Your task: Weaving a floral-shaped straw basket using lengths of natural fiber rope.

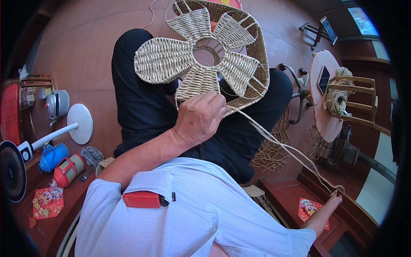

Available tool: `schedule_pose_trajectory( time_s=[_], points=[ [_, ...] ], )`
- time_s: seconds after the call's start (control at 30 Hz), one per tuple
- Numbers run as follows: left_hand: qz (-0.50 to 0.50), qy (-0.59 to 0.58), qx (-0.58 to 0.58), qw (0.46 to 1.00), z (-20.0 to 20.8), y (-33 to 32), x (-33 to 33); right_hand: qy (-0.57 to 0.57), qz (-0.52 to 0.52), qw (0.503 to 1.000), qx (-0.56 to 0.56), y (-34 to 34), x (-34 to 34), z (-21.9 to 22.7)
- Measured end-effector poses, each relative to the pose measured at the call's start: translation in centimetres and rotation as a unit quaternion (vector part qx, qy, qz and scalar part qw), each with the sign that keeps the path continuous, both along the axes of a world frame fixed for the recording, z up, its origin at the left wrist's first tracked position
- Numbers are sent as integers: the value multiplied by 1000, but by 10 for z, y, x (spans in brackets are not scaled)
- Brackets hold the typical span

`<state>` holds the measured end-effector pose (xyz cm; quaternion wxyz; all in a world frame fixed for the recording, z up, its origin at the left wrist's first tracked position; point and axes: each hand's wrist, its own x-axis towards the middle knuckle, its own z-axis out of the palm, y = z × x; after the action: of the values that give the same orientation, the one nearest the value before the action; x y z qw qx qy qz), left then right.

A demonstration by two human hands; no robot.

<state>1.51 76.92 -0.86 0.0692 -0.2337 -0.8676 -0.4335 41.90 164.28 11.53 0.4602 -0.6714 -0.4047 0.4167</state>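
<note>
A flower-shaped woven piece (165, 60) with broad straw-coloured petals around a round hole lies over an oval woven basket (262, 55) between my knees. Bare wire loops show past some of the petals. My left hand (201, 115) is closed at the tip of the lowest petal, by the near rim; its fingertips are hidden. From beside that hand a doubled cord (280, 144) runs taut to the lower right. There my right hand (335, 197), at the end of an outstretched arm, grips the cord's far part.
Loose cord (272, 154) is heaped on the floor right of my knee. A round-edged wooden stool top (319, 98) carries a dark phone (323, 80) and cord coils (338, 99). At left stand a fan (13, 171), a kettle (60, 104) and two flasks (53, 157).
</note>
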Motion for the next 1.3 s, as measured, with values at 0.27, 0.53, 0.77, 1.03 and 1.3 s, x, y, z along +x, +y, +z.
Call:
schedule_pose_trajectory(
  time_s=[0.27,0.53,0.77,1.03,1.3],
  points=[
    [51,-51,-26,997,17,-21,3,-161,365,896,193,-226,-199,1],
    [59,-93,-54,992,21,-23,-1,-96,804,468,354,-694,-324,-79],
    [62,-126,-31,990,14,-27,-4,-108,788,494,351,-721,-356,-105],
    [62,-145,46,986,16,-41,-6,-166,803,449,354,-730,-350,-106],
    [161,-338,187,908,14,-87,18,-181,812,444,332,-736,-356,-103]
  ],
)
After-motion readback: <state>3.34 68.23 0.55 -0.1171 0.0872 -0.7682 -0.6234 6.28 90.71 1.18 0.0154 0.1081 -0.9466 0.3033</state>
